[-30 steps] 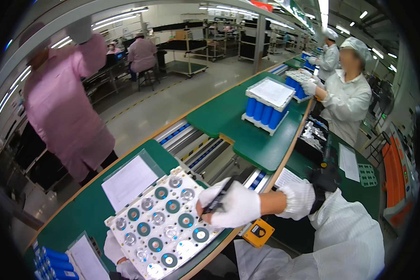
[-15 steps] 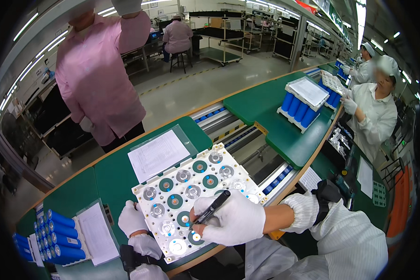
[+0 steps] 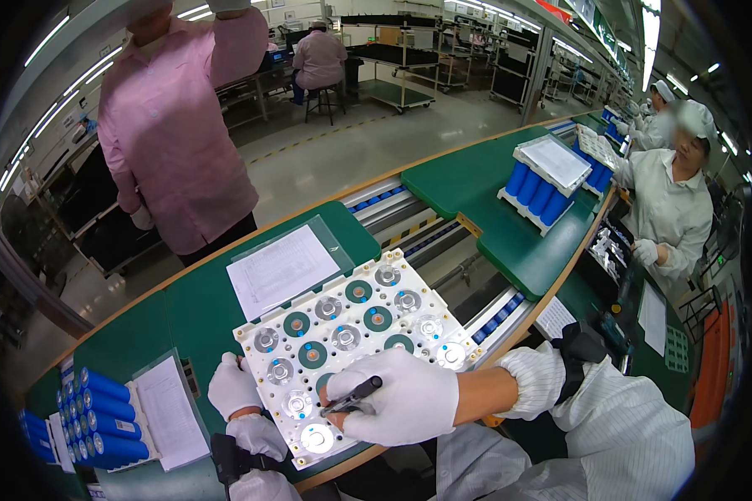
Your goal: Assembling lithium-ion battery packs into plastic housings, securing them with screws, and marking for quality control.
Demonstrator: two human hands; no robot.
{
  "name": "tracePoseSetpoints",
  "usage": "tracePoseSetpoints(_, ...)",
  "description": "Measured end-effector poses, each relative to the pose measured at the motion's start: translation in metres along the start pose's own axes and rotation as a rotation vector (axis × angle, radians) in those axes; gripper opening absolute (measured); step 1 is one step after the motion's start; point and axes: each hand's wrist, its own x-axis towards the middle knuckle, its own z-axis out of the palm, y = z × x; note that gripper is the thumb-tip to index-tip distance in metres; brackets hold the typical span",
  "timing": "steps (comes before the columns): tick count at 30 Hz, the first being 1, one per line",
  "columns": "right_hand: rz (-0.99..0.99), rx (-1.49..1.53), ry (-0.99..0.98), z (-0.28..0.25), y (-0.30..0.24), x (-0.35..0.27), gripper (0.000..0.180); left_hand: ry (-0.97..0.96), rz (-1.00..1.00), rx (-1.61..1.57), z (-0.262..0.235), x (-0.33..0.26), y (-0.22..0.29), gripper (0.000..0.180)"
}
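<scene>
In front of me lies a white plastic battery tray (image 3: 363,320) with rows of round cell ends, some silver, some ringed in green, many marked with blue dots. My gloved right hand (image 3: 405,397) is closed round a black marker pen (image 3: 355,394), its tip down near the silver cell ends at the tray's lower left. That hand covers several cells. At the tray's left edge, my gloved left hand (image 3: 233,387) rests against the side, fingers bent; whether they grip the edge is hard to see.
Beyond the tray lies a printed sheet (image 3: 282,269) in a clear sleeve. Blue battery cells (image 3: 104,417) stand left beside another sheet (image 3: 171,409). A further blue battery pack (image 3: 539,188) sits on the green bench at right. A person in pink (image 3: 175,134) stands opposite; a co-worker in white (image 3: 673,200) is at right.
My right hand has moved slightly left and down, and the marker has tilted flatter. My left hand has hardly moved. The co-worker at right has lowered a hand toward the black bin.
</scene>
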Motion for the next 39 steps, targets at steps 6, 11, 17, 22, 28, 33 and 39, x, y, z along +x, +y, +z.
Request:
tracePoseSetpoints(6,-0.007,-0.068,-0.023,0.0,0.007,0.0,0.021,-0.003,0.011,-0.006,0.004,0.0,0.001,0.019)
tracePoseSetpoints(11,-0.045,-0.085,-0.052,0.001,0.007,0.0,0.019,-0.028,0.007,-0.006,0.007,0.001,-0.007,0.021)
tracePoseSetpoints(17,-0.017,-0.129,-0.05,0.0,0.012,0.002,0.019,0.108,0.058,-0.069,-0.002,-0.003,0.006,0.026)
tracePoseSetpoints(22,-0.088,-0.08,0.126,-0.005,0.002,-0.003,0.019,0.052,0.078,-0.128,0.021,0.003,-0.017,0.024)
tracePoseSetpoints(28,-0.247,0.086,0.401,-0.03,-0.014,-0.044,0.021,0.128,0.006,-0.41,0.022,-0.007,-0.026,0.016)
tracePoseSetpoints(33,-0.031,0.164,0.504,-0.062,-0.009,-0.119,0.02,0.201,-0.017,-0.595,-0.002,-0.063,-0.033,0.018)
tracePoseSetpoints(39,0.134,0.139,0.504,-0.027,0.004,-0.182,0.015,-0.183,-0.364,-1.154,-0.077,-0.18,-0.027,0.031)
